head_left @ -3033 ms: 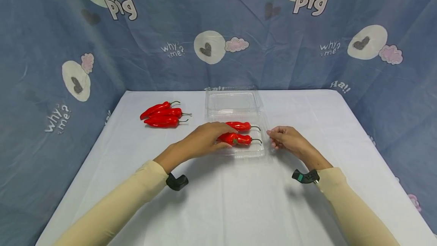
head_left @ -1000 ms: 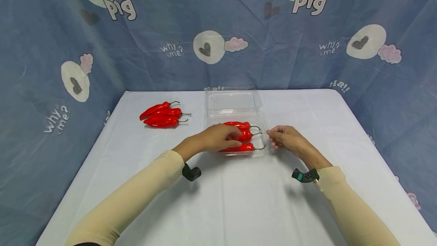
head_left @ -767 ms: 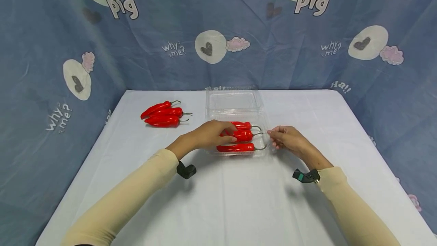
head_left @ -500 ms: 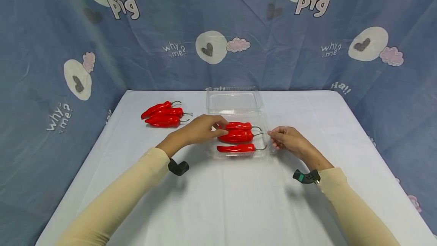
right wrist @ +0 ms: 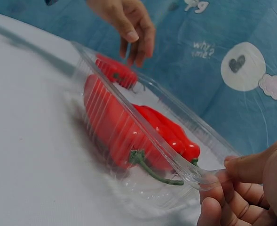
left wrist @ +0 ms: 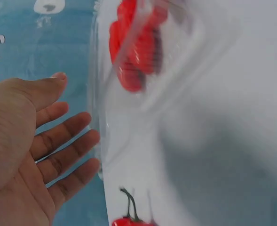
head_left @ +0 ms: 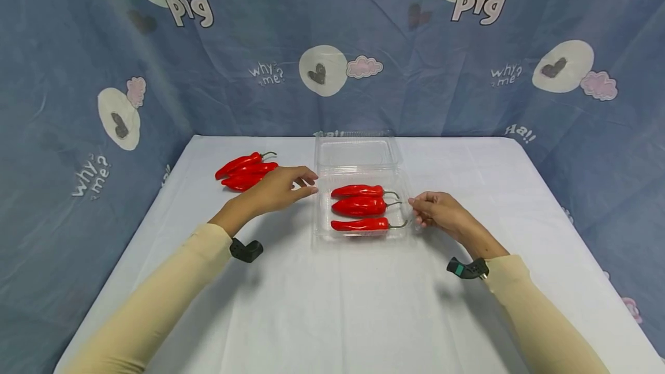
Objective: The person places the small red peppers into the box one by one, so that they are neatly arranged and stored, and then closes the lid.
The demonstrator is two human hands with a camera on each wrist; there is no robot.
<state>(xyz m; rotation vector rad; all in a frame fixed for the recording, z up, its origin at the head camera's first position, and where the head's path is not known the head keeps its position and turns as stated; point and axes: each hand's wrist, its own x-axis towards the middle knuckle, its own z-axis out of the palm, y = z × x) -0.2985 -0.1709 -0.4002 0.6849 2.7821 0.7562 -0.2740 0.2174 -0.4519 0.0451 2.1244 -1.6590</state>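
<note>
Three red peppers with green stems lie side by side in the base of a clear plastic clamshell box: the far pepper, the middle pepper and the near pepper. My left hand, fingers spread and holding nothing, is above the table between the box and the loose peppers. In the left wrist view its palm and fingers show bare. At the box's right side, my right hand pinches the rim between thumb and fingers, plainest in the right wrist view.
Three more red peppers lie in a group at the table's back left, partly behind the left hand. The box's lid is folded back toward the printed blue curtain. White cloth covers the table.
My left hand has let go of a pepper in the box, drawn back and moved left toward the loose peppers. The peppers inside now lie spread in a row. The right hand stays at the rim.
</note>
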